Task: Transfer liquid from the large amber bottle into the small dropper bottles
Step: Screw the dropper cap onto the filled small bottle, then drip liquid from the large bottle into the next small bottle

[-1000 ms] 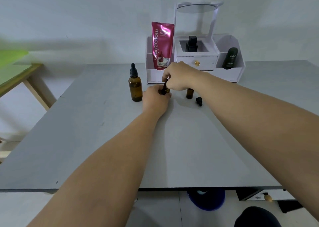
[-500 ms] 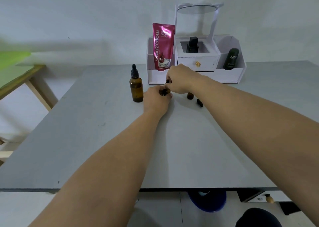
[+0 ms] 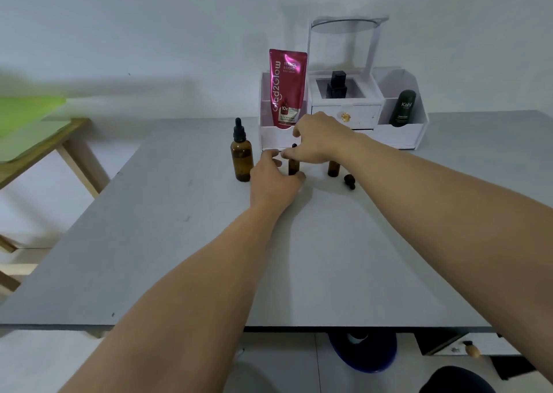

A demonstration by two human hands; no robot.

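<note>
Pink tube (image 3: 286,89): "Glad2Glow", "RETINOL BRIGHT", "10x". Dark bottle (image 3: 403,108): "Kahf".

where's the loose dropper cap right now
In the head view the loose dropper cap lies on the grey table, just right of the uncapped small bottle, in front of the white organiser.

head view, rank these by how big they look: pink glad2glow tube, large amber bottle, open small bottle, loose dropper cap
1. pink Glad2Glow tube, farther back yet largest
2. large amber bottle
3. open small bottle
4. loose dropper cap
The last three sit at similar depth.
</note>
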